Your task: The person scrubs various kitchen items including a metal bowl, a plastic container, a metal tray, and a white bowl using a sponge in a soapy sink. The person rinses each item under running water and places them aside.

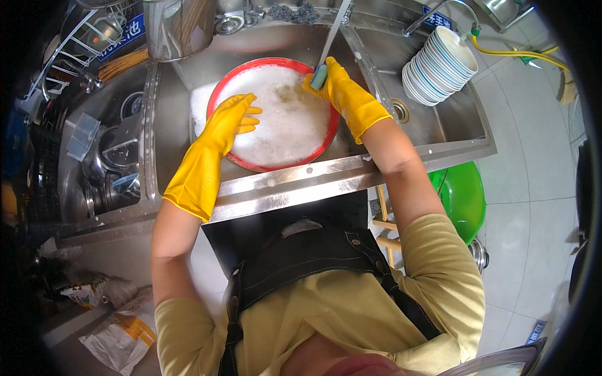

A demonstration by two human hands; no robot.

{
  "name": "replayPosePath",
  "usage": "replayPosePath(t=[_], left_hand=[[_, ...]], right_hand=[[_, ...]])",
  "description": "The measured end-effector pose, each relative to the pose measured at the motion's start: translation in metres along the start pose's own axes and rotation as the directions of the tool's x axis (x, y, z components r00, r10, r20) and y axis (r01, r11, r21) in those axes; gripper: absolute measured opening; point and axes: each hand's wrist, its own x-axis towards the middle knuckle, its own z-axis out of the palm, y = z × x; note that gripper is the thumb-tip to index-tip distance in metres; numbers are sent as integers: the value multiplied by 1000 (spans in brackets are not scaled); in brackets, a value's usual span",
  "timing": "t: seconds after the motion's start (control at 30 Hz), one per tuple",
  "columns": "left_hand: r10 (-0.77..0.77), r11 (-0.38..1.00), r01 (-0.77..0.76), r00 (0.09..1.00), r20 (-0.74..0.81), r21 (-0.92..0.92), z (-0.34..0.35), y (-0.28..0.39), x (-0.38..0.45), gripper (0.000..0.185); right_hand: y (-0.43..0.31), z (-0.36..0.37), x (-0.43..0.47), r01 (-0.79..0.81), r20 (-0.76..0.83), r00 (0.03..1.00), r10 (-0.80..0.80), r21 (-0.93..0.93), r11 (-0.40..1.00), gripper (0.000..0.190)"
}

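Note:
A large red-rimmed basin (335, 123) full of white suds sits in the middle bay of a stainless steel sink (174, 155). My right hand (345, 94), in a yellow rubber glove, holds a green-and-yellow sponge (319, 77) over the basin's upper right rim, where a grey-white bar or stream comes down from the top. My left hand (230, 117), gloved alike, hovers or rests at the basin's left side with its fingers apart over the foam and nothing seen in them. Whether those fingertips touch the suds cannot be told.
A tilted stack of white bowls (439, 66) stands in the right bay near a drain (400, 111). Metal pots and a clear plastic container (83, 136) fill the left bay. Chopsticks (123, 64) and a metal canister (178, 30) lie upper left. Below right is a green basin (463, 199).

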Motion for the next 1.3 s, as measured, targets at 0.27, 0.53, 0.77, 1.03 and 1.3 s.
replayPosePath(t=[0.27, 0.53, 0.77, 1.03, 1.3], left_hand=[[3, 1000, -3, 1000, -2, 0, 0, 1, -1, 54], [2, 999, 1, 999, -41, 53, 5, 5, -6, 44], [11, 999, -11, 1000, -12, 44, 5, 3, -3, 44], [-180, 960, 135, 969, -168, -246, 17, 6, -1, 64], [-56, 840, 58, 998, 21, -539, -16, -10, 17, 52]], right_hand=[[-12, 21, -1, -41, -62, 997, 54, 192, 981, 51], [-25, 38, -11, -26, -162, 976, 142, 565, 824, 51], [-24, 36, -17, -10, -146, 984, 100, 517, 856, 51], [42, 69, -101, -178, 263, 948, 176, -18, 984, 46], [30, 112, -165, -75, 582, 725, 369, -466, 882, 41]])
